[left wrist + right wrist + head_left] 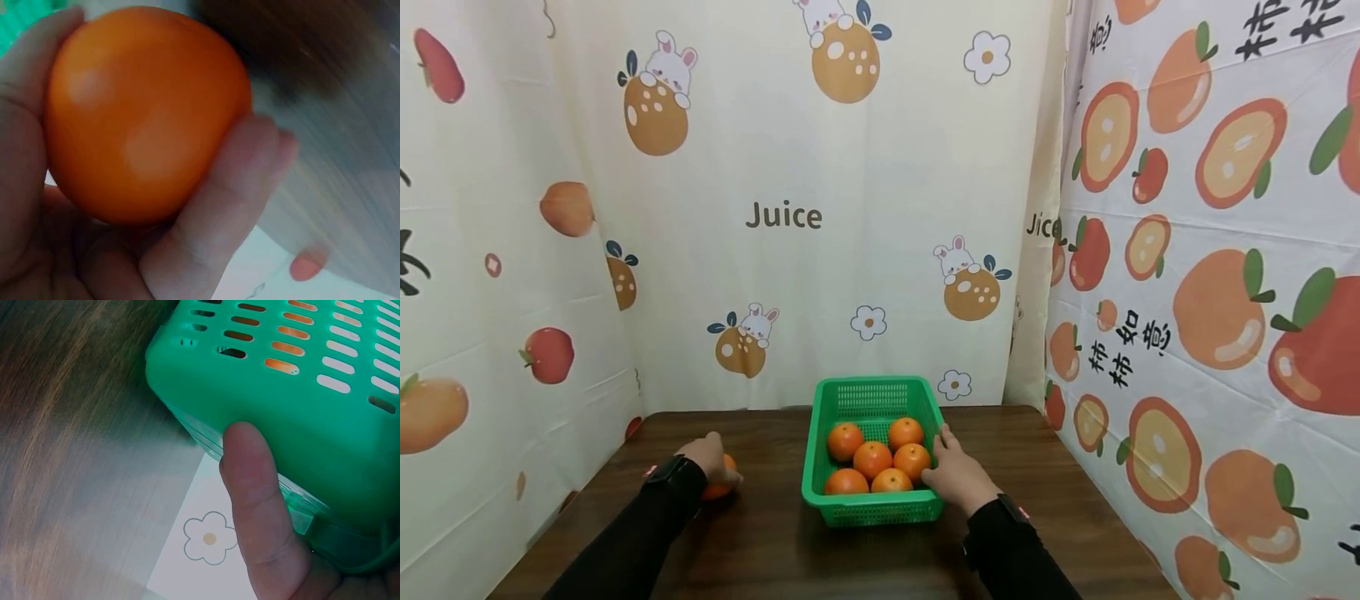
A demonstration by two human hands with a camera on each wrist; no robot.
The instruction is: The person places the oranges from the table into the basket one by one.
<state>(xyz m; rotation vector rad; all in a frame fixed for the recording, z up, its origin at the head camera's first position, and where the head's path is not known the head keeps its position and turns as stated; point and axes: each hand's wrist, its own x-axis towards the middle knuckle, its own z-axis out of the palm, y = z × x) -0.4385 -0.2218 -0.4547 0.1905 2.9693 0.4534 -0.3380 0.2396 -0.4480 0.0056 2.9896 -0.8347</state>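
My left hand (709, 460) holds an orange (147, 119) near the left side of the table. Thumb and fingers curl round the fruit in the left wrist view, and its upper surface faces that camera. A green plastic basket (883, 510) with slotted walls stands at the table's middle. Inside it lie several oranges (872, 459), mostly toward the near end. At the basket's right wall, my right hand (958, 471) grips the rim. One finger (250, 481) lies straight along the outer wall in the right wrist view; the other fingers are mostly hidden there.
The dark brown wooden table (760, 546) carries the basket. Behind it hangs a cream curtain (895, 275) printed with rabbits and "Juice". Fruit-patterned cloths hang at the left (490, 275) and right (1217, 225).
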